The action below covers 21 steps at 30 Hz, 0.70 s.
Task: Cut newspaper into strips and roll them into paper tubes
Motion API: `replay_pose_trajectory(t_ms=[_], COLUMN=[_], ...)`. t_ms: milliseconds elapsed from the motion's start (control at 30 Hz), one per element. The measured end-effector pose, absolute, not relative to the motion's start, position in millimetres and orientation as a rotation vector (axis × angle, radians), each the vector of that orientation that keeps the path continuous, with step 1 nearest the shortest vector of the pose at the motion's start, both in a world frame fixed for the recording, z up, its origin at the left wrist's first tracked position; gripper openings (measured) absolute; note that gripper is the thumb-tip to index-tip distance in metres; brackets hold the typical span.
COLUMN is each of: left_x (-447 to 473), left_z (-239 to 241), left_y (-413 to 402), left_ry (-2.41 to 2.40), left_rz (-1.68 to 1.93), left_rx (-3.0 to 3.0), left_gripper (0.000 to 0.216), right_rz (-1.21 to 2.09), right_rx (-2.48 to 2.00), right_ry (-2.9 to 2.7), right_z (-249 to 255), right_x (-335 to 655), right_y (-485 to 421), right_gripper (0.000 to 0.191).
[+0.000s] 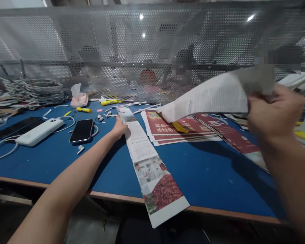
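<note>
Well out over the blue counter (205,173), the left hand (119,129) rests on the far part of a long folded leaflet (152,173), its fingers laid flat on the paper and not closed round it. The leaflet's near end overhangs the counter's near edge. The right hand (274,115) is raised at the right side, fingers pinched on a printed sheet (210,96) held in the air above a stack of red leaflets (183,130). A phone (81,130) lies left of the left hand.

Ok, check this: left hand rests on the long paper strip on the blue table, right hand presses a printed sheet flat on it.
Wrong on the right hand: the head view shows it holding the printed sheet raised above the blue table. The left hand does rest on the long paper strip on that table.
</note>
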<state>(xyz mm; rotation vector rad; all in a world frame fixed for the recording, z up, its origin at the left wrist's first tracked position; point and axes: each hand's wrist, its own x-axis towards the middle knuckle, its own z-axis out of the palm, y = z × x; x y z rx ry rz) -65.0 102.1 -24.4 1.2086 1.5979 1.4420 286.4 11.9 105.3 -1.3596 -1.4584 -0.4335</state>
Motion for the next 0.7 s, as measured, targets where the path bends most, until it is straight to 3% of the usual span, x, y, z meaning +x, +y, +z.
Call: replay_pose_trajectory(t_ms=[67, 233, 333, 400, 600, 700], left_x=[-63, -60, -60, -60, -57, -54], left_z=[-23, -10, -3, -2, -4, -2], left_y=[99, 88, 84, 82, 76, 75], left_ry=[1.585, 1.411, 1.249, 1.139, 1.049, 1.099], left_rz=[1.431, 1.271, 1.067, 0.921, 0.843, 0.890], left_rx=[1.236, 1.261, 1.201, 1.139, 1.114, 1.115], left_gripper=[0.063, 0.026, 0.051, 0.052, 0.010, 0.004], right_rz=[-0.547, -0.882, -0.698, -0.573, -0.591, -0.611], right_rx=[-1.179, -0.556, -0.314, -0.195, 0.042, 0.048], right_ry=[-1.553, -2.027, -2.642, -2.854, -3.053, -3.104], right_z=[120, 114, 84, 65, 41, 34], right_x=[274, 229, 206, 194, 186, 192], right_y=[12, -9, -32, -49, -82, -81], right_gripper=[0.021, 0.036, 0.037, 0.037, 0.046, 0.044])
